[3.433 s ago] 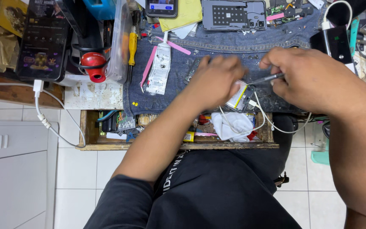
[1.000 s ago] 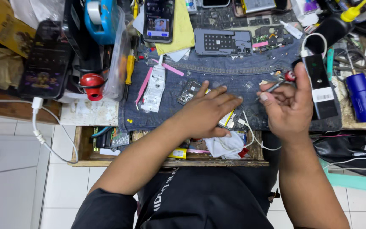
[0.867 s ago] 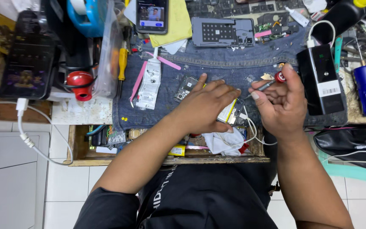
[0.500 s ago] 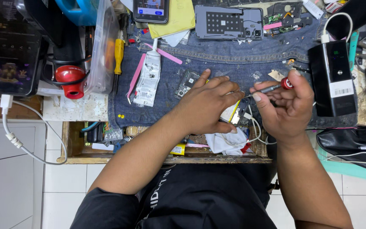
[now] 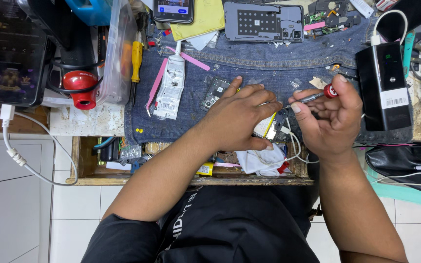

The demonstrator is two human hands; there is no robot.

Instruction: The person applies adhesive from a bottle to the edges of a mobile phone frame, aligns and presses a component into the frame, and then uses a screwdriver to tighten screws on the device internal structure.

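My left hand (image 5: pixel 242 117) lies flat on an opened phone (image 5: pixel 216 91) that rests on a piece of blue denim cloth (image 5: pixel 249 63), pressing it down; most of the phone is hidden under the palm. My right hand (image 5: pixel 330 119) holds a small silver screwdriver with a red cap (image 5: pixel 320 96), its tip pointing left at the phone's edge by my left fingertips. A white cable (image 5: pixel 293 146) trails from the phone toward the drawer.
A white glue tube (image 5: pixel 170 90) and pink pry tool (image 5: pixel 156 84) lie left. A grey phone frame (image 5: pixel 263 22), a lit phone (image 5: pixel 173 9) and a yellow cloth sit at the back. A black power bank (image 5: pixel 383 87) stands right. A red-capped tool (image 5: pixel 80 87) is left; an open wooden drawer (image 5: pixel 191 181) is below.
My right hand swung the screwdriver down and left, bringing its tip to the phone beside my left fingers. The left hand stayed pressed on the phone. The view shifted slightly.
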